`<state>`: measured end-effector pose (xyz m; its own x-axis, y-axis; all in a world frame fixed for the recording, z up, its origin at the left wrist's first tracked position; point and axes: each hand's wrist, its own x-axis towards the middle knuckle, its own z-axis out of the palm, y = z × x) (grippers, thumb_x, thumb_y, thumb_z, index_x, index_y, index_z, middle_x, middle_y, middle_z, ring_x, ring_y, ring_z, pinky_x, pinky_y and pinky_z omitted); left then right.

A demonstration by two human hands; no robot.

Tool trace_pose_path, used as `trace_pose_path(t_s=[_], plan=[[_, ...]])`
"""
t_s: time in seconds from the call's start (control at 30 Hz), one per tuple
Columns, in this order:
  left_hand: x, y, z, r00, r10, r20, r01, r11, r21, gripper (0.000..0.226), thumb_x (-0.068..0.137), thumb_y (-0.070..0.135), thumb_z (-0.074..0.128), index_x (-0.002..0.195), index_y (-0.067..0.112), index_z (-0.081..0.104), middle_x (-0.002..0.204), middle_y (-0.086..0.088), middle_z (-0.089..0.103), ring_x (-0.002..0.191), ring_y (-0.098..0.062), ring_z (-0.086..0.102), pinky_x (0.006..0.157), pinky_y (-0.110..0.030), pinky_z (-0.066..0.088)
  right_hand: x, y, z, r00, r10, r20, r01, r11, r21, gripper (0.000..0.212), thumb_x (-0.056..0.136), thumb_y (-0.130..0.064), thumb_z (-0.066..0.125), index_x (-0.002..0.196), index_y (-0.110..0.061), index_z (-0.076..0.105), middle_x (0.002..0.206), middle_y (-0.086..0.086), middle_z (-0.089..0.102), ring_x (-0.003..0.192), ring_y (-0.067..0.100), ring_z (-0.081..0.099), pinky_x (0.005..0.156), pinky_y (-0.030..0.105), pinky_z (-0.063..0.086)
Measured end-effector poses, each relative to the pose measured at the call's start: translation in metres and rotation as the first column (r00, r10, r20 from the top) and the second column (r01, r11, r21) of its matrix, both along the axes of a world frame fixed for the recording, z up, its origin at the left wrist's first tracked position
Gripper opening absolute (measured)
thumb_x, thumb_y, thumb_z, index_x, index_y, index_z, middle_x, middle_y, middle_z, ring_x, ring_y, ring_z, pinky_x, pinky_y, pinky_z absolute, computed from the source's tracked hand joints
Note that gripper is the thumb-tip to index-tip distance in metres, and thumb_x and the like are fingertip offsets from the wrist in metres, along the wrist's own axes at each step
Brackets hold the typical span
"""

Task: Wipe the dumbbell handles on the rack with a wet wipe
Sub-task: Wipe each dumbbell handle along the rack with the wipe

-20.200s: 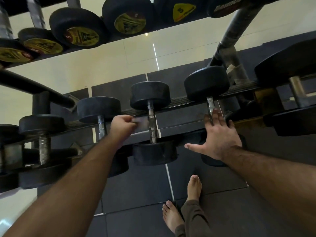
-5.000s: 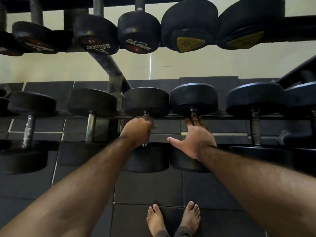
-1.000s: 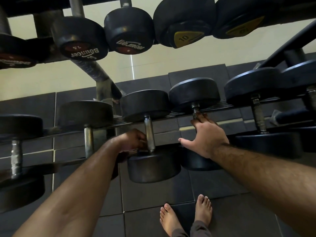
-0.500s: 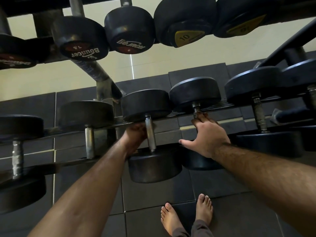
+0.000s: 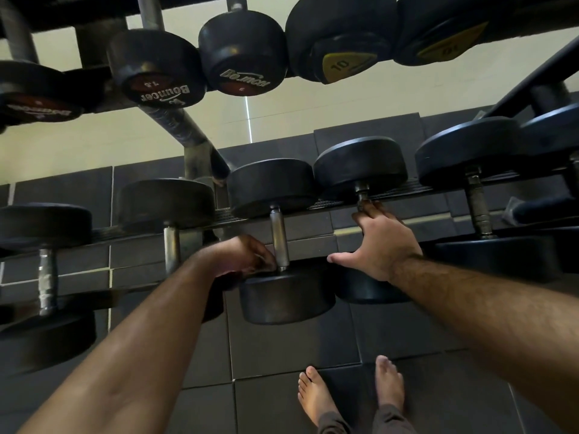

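The lower rack rail point(image 5: 416, 191) carries a row of black dumbbells. My left hand point(image 5: 247, 256) is curled at the lower end of the middle dumbbell's steel handle point(image 5: 279, 233), just above its near head point(image 5: 286, 297). The wet wipe is hidden inside that curled hand, and motion blurs the fingers. My right hand point(image 5: 383, 245) rests with straight fingers along the handle point(image 5: 362, 192) of the dumbbell to the right, thumb spread out to the left.
More dumbbells with steel handles sit left point(image 5: 171, 249) and right point(image 5: 477, 208) on the same rail. An upper row of dumbbells point(image 5: 242, 54) hangs overhead. A slanted rack post point(image 5: 185, 126) stands behind. My bare feet point(image 5: 316, 399) stand on dark floor tiles.
My left hand has slid from high on the middle handle down to its lower end. My right hand has stayed on the neighbouring handle.
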<state>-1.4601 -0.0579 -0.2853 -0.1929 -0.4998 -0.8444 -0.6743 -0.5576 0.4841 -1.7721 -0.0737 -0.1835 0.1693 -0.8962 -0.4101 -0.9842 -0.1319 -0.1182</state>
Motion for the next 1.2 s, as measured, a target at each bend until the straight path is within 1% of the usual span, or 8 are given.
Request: trace_pose_path(t_s=[0.13,0.3,0.53,0.67,0.73,0.87,1.0,1.2], plan=[[-0.002,-0.001,0.033,0.994,0.084,0.075,-0.079,0.994,-0.075,0.02,0.085,0.007,0.076,0.085,0.025,0.085,0.091,-0.001,0.081,0.088,-0.019,0.075,0.079,-0.036,0.061,-0.003,0.001,-0.003,1.0,0.0,0.012,0.0,1.0,-0.006,0.126,0.052,-0.106,0.047,0.142,-0.019,0.063,0.163,0.003,0.049,0.135,0.03,0.057,0.106,0.048,0.056],[-0.042,-0.004,0.071,0.745,0.556,-0.368,-0.608,0.793,-0.033,0.015,0.095,-0.004,0.063,0.104,0.001,0.074,0.113,-0.021,0.076,0.11,-0.037,0.074,0.092,-0.044,0.062,-0.009,0.002,-0.003,0.999,0.011,0.052,-0.01,1.0,-0.02,0.129,0.055,-0.107,0.054,0.148,-0.017,0.059,0.17,0.005,0.04,0.144,0.032,0.05,0.108,0.049,0.055],[-0.131,-0.004,0.107,0.714,0.578,-0.396,-0.684,0.698,-0.213,0.025,0.098,-0.008,0.057,0.12,-0.003,0.069,0.112,-0.019,0.076,0.092,-0.023,0.075,0.076,-0.028,0.061,-0.051,0.008,0.011,0.937,-0.033,0.348,0.002,0.996,0.088,0.118,0.073,-0.105,0.04,0.152,-0.019,0.058,0.154,0.008,0.057,0.14,0.029,0.054,0.115,0.046,0.047],[-0.178,-0.002,0.105,0.737,0.556,-0.385,-0.665,0.7,-0.261,0.022,0.096,0.001,0.065,0.113,0.012,0.074,0.108,-0.01,0.079,0.096,-0.02,0.075,0.077,-0.03,0.059,-0.133,-0.006,0.01,0.986,0.168,-0.015,-0.169,0.983,-0.076,0.118,0.075,-0.099,0.011,0.146,-0.019,0.061,0.164,0.01,0.048,0.154,0.03,0.039,0.126,0.049,0.028],[-0.204,0.0,0.105,0.718,0.594,-0.362,-0.693,0.657,-0.296,0.019,0.096,0.003,0.067,0.104,0.018,0.076,0.107,-0.008,0.078,0.098,-0.021,0.073,0.082,-0.036,0.061,-0.178,-0.017,0.013,0.974,0.15,-0.168,-0.163,0.984,-0.069,0.124,0.071,-0.102,0.01,0.151,-0.018,0.054,0.167,0.012,0.043,0.153,0.032,0.04,0.123,0.051,0.034],[-0.262,0.01,0.095,0.611,0.714,-0.34,-0.787,0.506,-0.352,0.007,0.093,0.019,0.074,0.092,0.019,0.082,0.096,-0.013,0.08,0.088,-0.022,0.075,0.089,-0.046,0.064,-0.216,-0.032,0.025,0.991,0.025,-0.135,0.015,0.957,0.289,0.141,0.061,-0.112,0.036,0.166,-0.018,0.031,0.167,0.015,0.04,0.148,0.036,0.047,0.116,0.052,0.045],[-0.285,0.007,0.091,0.747,0.664,0.04,-0.454,0.552,-0.7,0.016,0.094,0.037,0.07,0.101,0.03,0.081,0.077,0.009,0.076,0.074,-0.008,0.073,0.07,-0.024,0.058,-0.216,-0.033,0.023,0.984,0.115,-0.139,-0.062,0.939,0.338,0.141,0.063,-0.113,0.033,0.168,-0.02,0.027,0.167,0.013,0.043,0.146,0.035,0.05,0.111,0.048,0.049],[-0.271,-0.041,0.075,0.782,0.336,0.525,0.26,0.59,-0.764,0.02,0.1,0.027,0.06,0.112,0.024,0.075,0.101,-0.004,0.076,0.094,-0.029,0.071,0.077,-0.036,0.054,-0.231,-0.042,0.016,0.866,0.469,-0.174,-0.408,0.864,0.296,0.157,0.05,-0.118,0.035,0.172,-0.02,0.019,0.167,0.015,0.042,0.147,0.037,0.048,0.118,0.049,0.04]])
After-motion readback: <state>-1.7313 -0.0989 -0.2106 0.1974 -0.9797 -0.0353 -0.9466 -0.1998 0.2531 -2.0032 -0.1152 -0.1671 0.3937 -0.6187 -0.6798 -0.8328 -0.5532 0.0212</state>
